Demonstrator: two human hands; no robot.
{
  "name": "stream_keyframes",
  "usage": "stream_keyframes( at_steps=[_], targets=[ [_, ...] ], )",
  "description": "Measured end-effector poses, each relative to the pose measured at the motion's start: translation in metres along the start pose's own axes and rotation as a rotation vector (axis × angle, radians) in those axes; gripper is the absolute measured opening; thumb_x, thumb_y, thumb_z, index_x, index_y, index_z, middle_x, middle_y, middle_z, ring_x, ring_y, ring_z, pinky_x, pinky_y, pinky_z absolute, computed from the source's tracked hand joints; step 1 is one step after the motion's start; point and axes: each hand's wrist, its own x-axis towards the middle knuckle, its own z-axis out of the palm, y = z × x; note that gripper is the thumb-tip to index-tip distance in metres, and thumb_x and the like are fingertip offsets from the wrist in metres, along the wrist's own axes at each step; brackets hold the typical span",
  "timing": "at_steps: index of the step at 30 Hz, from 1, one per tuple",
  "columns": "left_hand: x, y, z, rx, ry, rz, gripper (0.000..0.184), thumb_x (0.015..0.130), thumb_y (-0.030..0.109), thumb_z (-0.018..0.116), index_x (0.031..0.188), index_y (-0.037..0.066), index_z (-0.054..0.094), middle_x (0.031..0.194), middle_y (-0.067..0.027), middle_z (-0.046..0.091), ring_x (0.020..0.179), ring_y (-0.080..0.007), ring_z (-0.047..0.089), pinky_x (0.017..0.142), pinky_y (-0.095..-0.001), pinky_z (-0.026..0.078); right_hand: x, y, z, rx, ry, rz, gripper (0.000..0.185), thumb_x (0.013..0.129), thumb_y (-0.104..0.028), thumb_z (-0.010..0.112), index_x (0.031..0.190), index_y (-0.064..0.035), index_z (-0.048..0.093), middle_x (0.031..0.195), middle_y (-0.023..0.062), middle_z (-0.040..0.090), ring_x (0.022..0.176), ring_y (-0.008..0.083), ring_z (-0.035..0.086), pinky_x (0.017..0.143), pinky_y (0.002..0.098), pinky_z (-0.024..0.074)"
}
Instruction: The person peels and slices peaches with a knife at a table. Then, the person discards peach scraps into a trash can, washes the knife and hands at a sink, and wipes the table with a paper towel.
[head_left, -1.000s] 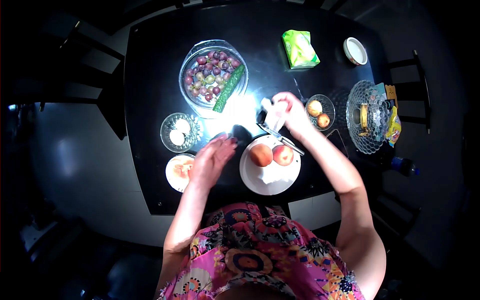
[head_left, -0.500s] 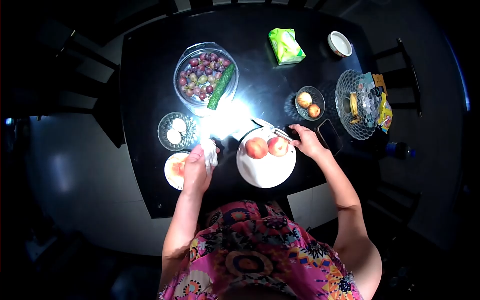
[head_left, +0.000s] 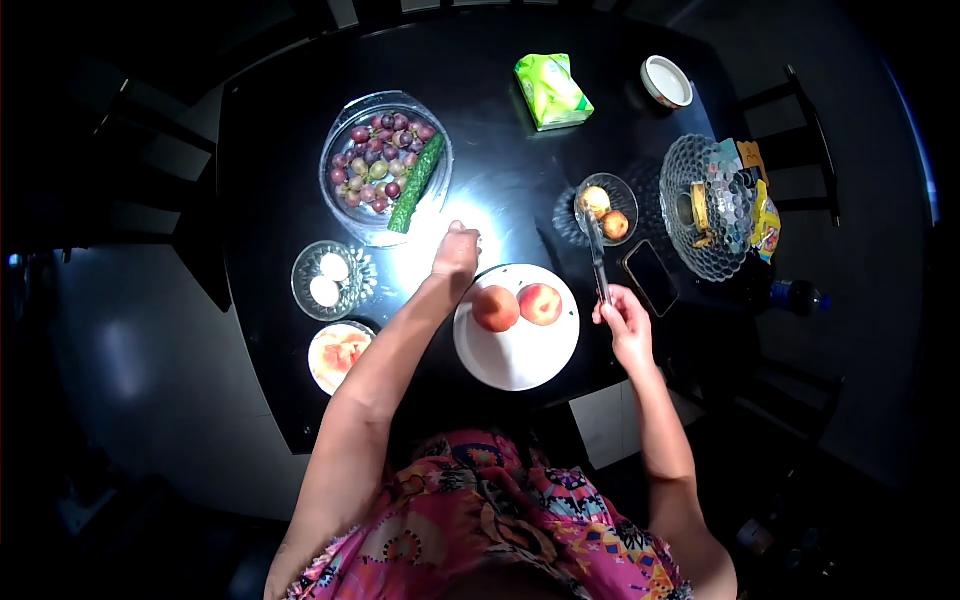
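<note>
One knife clamped in right hand; left hand near white plate (grip unreadable from here).

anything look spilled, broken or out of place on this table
Nothing visible looks spilled or broken. The knife in the right hand stands out slightly: its far end overlaps the small glass bowl beside the phone, though contact is unclear. Glare hides part of the tabletop.

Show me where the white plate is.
In the head view, the white plate is near the center, between the left forearm and the right hand, with two peaches on it.
</note>
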Motion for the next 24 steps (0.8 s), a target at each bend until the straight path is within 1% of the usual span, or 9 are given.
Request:
stream_keyframes(
  at_steps=[5,9,11,13,15,18,20,21,24],
  targets=[
    [-0.006,0.062,-0.005,0.501,-0.029,0.703,0.011,0.068,0.001,0.058,0.078,0.001,0.060,0.082,-0.0159,0.054,0.079,-0.0289,0.054,0.070,-0.0330,0.045,-0.012,0.021,-0.003,0.101,0.074,0.028,0.015,0.083,-0.001,0.048,0.098,0.0027,0.047,0.073,0.0042,0.052,0.064,0.0092,0.049,0.065,0.0211,0.0421],
    [0.000,0.068,-0.005,0.244,-0.217,0.691,0.008,0.068,0.003,0.055,0.073,0.002,0.061,0.074,-0.0165,0.054,0.072,-0.0287,0.054,0.065,-0.0340,0.044,-0.009,0.021,0.003,0.117,0.080,0.052,0.016,0.084,-0.001,0.048,0.099,0.0027,0.047,0.073,0.0043,0.053,0.064,0.0093,0.050,0.065,0.0209,0.0425],
    [0.016,-0.008,0.001,0.169,-0.399,0.375,0.008,0.068,0.002,0.052,0.069,0.002,0.060,0.069,-0.0174,0.054,0.068,-0.0289,0.053,0.063,-0.0333,0.044,-0.006,0.018,0.008,0.114,0.061,0.039,0.016,0.084,-0.002,0.047,0.099,0.0027,0.047,0.073,0.0041,0.053,0.065,0.0092,0.049,0.065,0.0209,0.0421],
    [-0.005,-0.007,-0.021,0.325,-0.463,0.339,0.009,0.069,0.003,0.050,0.067,0.001,0.059,0.066,-0.0187,0.054,0.065,-0.0288,0.054,0.062,-0.0322,0.044,0.000,0.017,0.010,0.112,0.054,0.026,0.015,0.085,-0.003,0.047,0.099,0.0027,0.047,0.073,0.0040,0.053,0.065,0.0091,0.049,0.065,0.0208,0.0417],
    [-0.056,0.018,-0.055,0.706,-0.413,0.563,0.010,0.069,0.004,0.050,0.067,0.001,0.059,0.065,-0.0205,0.054,0.062,-0.0284,0.054,0.061,-0.0307,0.044,0.003,0.011,0.015,0.141,0.029,0.015,0.015,0.085,-0.004,0.046,0.099,0.0028,0.047,0.073,0.0037,0.053,0.065,0.0090,0.048,0.065,0.0204,0.0411],
    [-0.116,0.051,-0.088,0.501,-0.039,0.384,0.009,0.075,0.006,0.052,0.074,0.001,0.060,0.072,-0.0167,0.060,0.066,-0.0242,0.057,0.063,-0.0293,0.044,0.011,-0.004,0.030,0.170,-0.024,0.003,0.017,0.085,-0.005,0.046,0.100,0.0022,0.048,0.073,0.0039,0.051,0.064,0.0106,0.049,0.064,0.0214,0.0404],
    [-0.155,0.067,-0.105,-0.584,-0.009,-0.100,0.010,0.080,0.008,0.051,0.084,0.000,0.058,0.077,-0.0095,0.061,0.069,-0.0185,0.056,0.064,-0.0279,0.044,0.013,-0.019,0.047,0.223,-0.101,0.005,0.017,0.085,-0.005,0.045,0.100,0.0019,0.048,0.073,0.0037,0.052,0.065,0.0102,0.049,0.064,0.0209,0.0405],
    [-0.174,0.077,-0.126,-0.964,-0.171,-0.100,0.014,0.083,0.008,0.049,0.094,0.001,0.053,0.088,-0.0056,0.059,0.075,-0.0148,0.056,0.066,-0.0256,0.044,0.014,-0.029,0.059,0.226,-0.144,0.013,0.016,0.085,-0.005,0.045,0.100,0.0014,0.048,0.073,0.0036,0.052,0.065,0.0101,0.049,0.064,0.0208,0.0407],
    [-0.222,0.078,-0.171,-1.342,0.042,-0.175,0.016,0.081,0.006,0.050,0.096,0.003,0.052,0.093,-0.0079,0.056,0.083,-0.0167,0.053,0.066,-0.0250,0.044,0.007,-0.055,0.114,0.165,-0.276,0.043,0.017,0.084,-0.001,0.044,0.100,0.0006,0.048,0.075,0.0032,0.053,0.065,0.0088,0.050,0.063,0.0197,0.0427]
  ],
)
